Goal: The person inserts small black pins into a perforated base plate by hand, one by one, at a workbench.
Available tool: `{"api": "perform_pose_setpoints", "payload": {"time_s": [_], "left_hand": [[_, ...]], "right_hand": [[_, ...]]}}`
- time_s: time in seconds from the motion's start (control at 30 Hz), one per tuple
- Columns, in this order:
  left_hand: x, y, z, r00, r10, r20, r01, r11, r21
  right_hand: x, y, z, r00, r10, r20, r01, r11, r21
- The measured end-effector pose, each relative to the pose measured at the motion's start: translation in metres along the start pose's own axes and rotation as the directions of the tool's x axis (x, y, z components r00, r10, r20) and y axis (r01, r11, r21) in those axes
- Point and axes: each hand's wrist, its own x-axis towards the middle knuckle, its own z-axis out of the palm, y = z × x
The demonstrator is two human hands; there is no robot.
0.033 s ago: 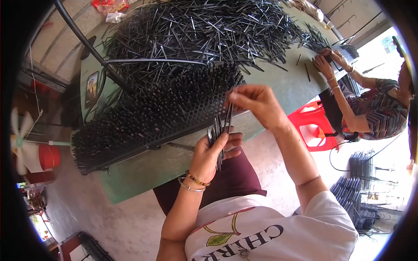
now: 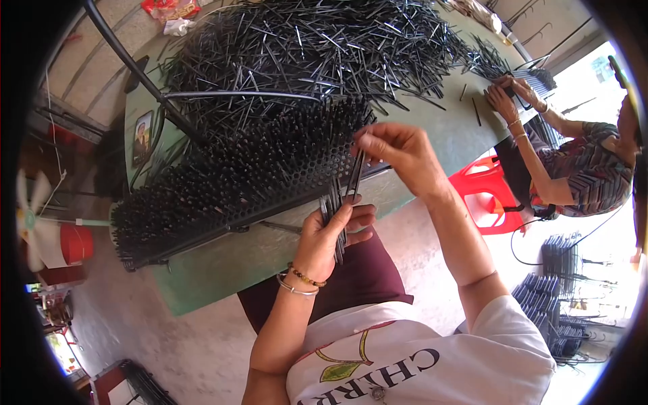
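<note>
My left hand (image 2: 322,236) is closed around a small bundle of thin black sticks (image 2: 332,206) that stand nearly upright, just in front of a long perforated black rack (image 2: 317,174). Above it, my right hand (image 2: 405,154) pinches the upper ends of one or two black strips (image 2: 356,172), whose lower ends reach down to the left hand's thumb. Many black sticks (image 2: 223,165) stand packed in the rack's holes; bare holes show along its front right part. My fingers hide exactly how many strips the right hand grips.
A large heap of loose black sticks (image 2: 324,47) covers the green table (image 2: 209,277) behind the rack. A curved black metal bar (image 2: 131,71) crosses the left side. At right, a co-worker's hands (image 2: 506,98) work at another rack near a red stool (image 2: 482,196). A fan (image 2: 37,223) stands left.
My right hand has shifted very slightly upward and to the right, with the pinched strips. The left hand and its bundle look almost unmoved.
</note>
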Motion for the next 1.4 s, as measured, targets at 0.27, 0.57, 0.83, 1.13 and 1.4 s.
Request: {"api": "perform_pose_setpoints", "payload": {"time_s": [0.27,0.57,0.83,1.13,1.4], "left_hand": [[0.016,-0.007,-0.005,0.998,-0.042,-0.05,0.037,0.995,-0.092],[0.009,-0.004,-0.008,0.998,-0.033,-0.044,0.028,0.993,-0.112],[0.009,-0.003,-0.012,0.999,-0.037,-0.004,0.036,0.995,-0.091],[0.002,0.003,-0.01,1.0,-0.004,0.014,0.006,0.995,-0.097],[-0.001,0.006,0.005,0.993,0.044,0.109,-0.052,0.996,0.076]], "right_hand": [[0.037,0.007,0.006,0.9,-0.433,-0.056,0.398,0.866,-0.303],[0.041,0.015,-0.003,0.905,-0.413,0.099,0.42,0.84,-0.342],[0.039,0.02,0.005,0.773,-0.595,0.22,0.595,0.558,-0.579],[0.019,0.01,0.015,0.784,-0.61,0.115,0.561,0.618,-0.551],[-0.019,-0.003,0.019,0.969,0.217,0.114,-0.17,0.929,-0.329]]}}
